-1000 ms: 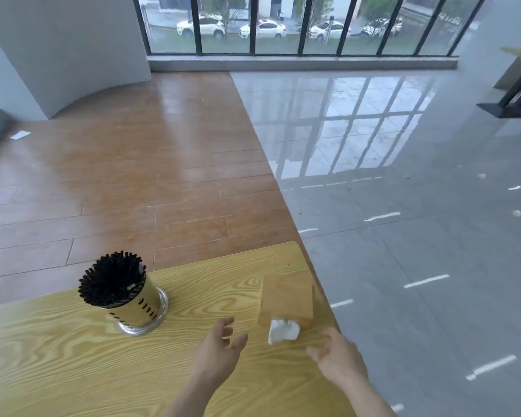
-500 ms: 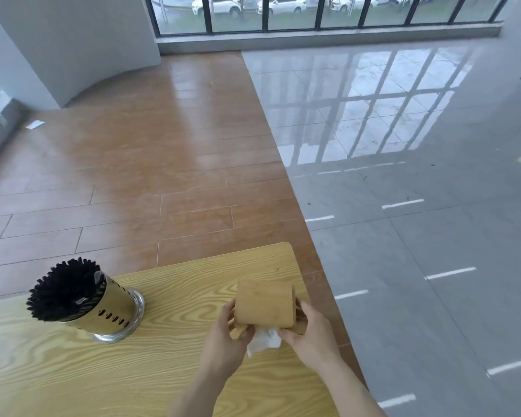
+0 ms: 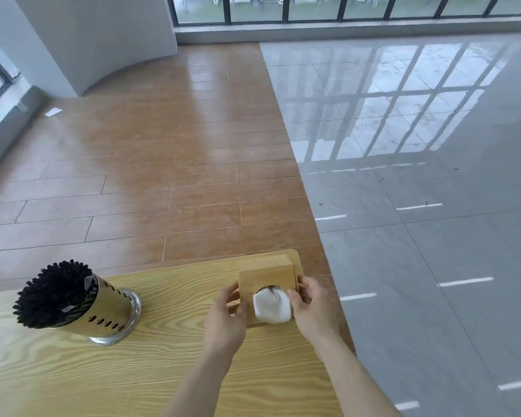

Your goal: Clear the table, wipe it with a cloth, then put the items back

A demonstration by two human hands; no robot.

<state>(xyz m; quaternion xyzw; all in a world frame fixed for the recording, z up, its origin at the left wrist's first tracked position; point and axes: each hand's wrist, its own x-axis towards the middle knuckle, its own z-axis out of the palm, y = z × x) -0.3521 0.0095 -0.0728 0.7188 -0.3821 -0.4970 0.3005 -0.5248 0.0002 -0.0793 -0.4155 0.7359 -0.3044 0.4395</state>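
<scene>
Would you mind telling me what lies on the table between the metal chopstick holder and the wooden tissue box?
In the head view, only bare tabletop lies between the chopstick holder and the tissue box, apart from the left hand gripping the box's near side.

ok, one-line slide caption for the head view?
Both hands, left and right, grip wooden tissue box near table corner.

Both our hands on the wooden tissue box (image 3: 266, 276)

We grip it at the far right corner of the table (image 3: 73, 380), left hand (image 3: 224, 322) and right hand (image 3: 313, 311) on opposite sides, white tissue (image 3: 272, 305) bulging between them; the metal holder of black chopsticks (image 3: 73, 299) stands well to the left.
</scene>
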